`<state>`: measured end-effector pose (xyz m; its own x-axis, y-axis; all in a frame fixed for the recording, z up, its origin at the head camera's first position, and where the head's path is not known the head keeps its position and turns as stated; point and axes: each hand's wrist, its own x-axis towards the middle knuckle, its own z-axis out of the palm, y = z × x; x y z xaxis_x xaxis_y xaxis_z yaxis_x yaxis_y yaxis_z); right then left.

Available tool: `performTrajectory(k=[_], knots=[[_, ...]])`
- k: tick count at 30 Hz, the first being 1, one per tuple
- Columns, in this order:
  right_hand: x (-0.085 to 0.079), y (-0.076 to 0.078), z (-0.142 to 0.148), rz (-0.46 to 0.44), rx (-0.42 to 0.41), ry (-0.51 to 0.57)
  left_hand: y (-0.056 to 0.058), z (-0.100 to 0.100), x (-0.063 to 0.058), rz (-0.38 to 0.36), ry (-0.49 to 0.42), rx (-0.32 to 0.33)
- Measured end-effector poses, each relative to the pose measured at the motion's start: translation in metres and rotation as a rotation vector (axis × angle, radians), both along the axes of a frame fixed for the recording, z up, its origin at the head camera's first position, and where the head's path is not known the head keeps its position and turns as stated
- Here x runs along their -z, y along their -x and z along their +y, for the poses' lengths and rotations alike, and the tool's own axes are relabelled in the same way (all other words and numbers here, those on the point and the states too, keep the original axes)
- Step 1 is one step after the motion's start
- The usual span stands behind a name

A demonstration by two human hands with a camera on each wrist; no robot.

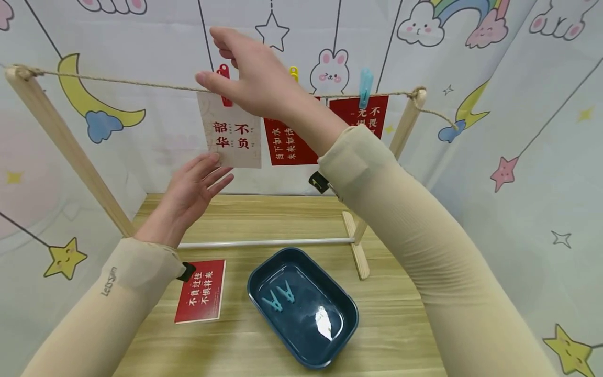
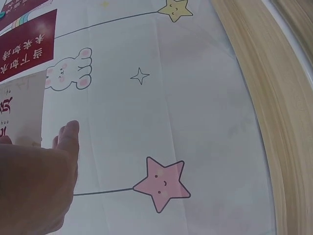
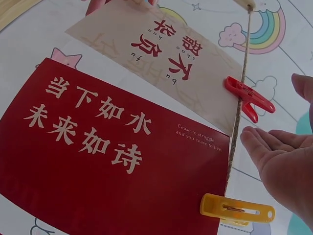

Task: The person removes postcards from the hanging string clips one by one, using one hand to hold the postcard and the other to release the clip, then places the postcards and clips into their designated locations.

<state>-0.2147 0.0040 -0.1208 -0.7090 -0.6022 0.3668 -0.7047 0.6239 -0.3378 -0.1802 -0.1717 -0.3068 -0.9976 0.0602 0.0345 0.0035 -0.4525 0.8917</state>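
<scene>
A cream card with red characters hangs from the rope under a red clothespin. My left hand holds the card's lower left corner, thumb on the front and fingers behind. Raised at the rope, my right hand has its thumb and fingers spread apart. In the right wrist view a gap shows between this hand and the red clothespin. Beside the cream card hangs a red card, clipped by a yellow clothespin. My right forearm partly covers it in the head view.
Farther right, a light-blue clothespin holds another red card. Wooden posts carry the rope. On the table lie a red card and a dark blue tray with two teal clothespins.
</scene>
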Motion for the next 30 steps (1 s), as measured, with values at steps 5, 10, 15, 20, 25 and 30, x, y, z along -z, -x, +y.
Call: performTrajectory(k=[5, 10, 15, 20, 25, 30], knots=[[-0.003, 0.006, -0.003, -0.014, 0.053, -0.065, 0.001, 0.002, -0.001, 0.004, -0.034, 0.013], [-0.003, 0.010, -0.006, -0.033, 0.085, -0.103, 0.004, 0.004, -0.002, 0.001, -0.043, 0.017], [0.000, 0.012, -0.009, -0.060, 0.087, -0.113, 0.004, 0.005, -0.002, 0.005, -0.045, 0.026], [0.006, 0.013, -0.009, -0.081, 0.070, -0.095, 0.004, 0.005, 0.000, 0.019, -0.049, 0.038], [0.010, 0.014, -0.009, -0.082, 0.074, -0.077, 0.005, 0.005, 0.001, 0.028, -0.051, 0.047], [0.011, 0.015, -0.008, -0.065, 0.091, -0.071, 0.004, 0.005, 0.002, 0.031, -0.046, 0.043]])
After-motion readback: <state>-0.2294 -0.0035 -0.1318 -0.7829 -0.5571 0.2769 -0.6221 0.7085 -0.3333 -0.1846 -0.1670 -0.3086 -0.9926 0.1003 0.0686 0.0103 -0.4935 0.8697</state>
